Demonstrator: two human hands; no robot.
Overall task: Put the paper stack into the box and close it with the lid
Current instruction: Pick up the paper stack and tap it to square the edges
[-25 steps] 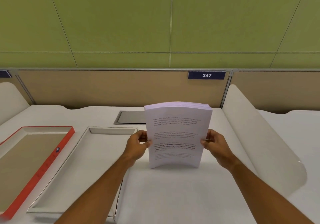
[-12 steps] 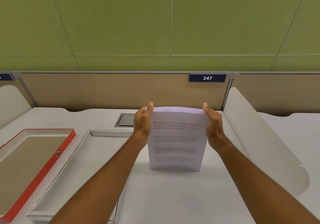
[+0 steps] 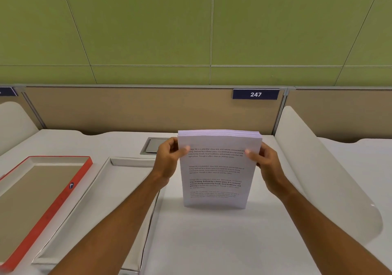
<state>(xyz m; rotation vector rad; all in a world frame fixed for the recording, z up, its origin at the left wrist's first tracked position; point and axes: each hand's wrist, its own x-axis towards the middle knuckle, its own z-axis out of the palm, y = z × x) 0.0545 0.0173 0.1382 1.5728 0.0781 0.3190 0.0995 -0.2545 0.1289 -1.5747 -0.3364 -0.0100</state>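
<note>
The paper stack (image 3: 216,168) stands upright on its lower edge at the middle of the frame, gripped at both upper side edges by the left hand (image 3: 167,160) and right hand (image 3: 265,164). Left of it the white box (image 3: 118,181) lies open-topped — its near right wall runs under the left forearm. Further left the red-edged lid (image 3: 84,168) lies inside-up. At right a curved white divider (image 3: 318,168) walls off that side. The worktop (image 3: 212,243) in front of the stack is bare — behind, the tan partition (image 3: 148,109) rises.
</note>
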